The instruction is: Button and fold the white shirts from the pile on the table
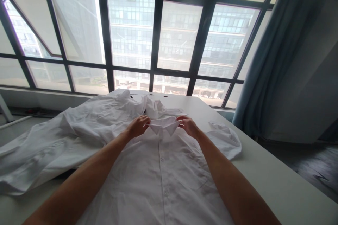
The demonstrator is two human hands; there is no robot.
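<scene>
A white button-up shirt [148, 175] lies front side up on the table, its buttoned placket running toward me. My left hand [139, 126] pinches the left end of the shirt's collar [164, 123], and my right hand [188, 125] pinches the right end. Both collar points hang down toward the shirt front. The right sleeve [224, 139] lies bunched on the table beyond my right forearm. At the left, a heap of other white garments [79, 123] lies crumpled close to the shirt.
The white table [269, 179] has its right edge running diagonally past the shirt. Large framed windows [132, 28] stand behind the table's far end. A blue-grey curtain [266, 56] hangs at the right. A pale metal bar [16, 122] shows at far left.
</scene>
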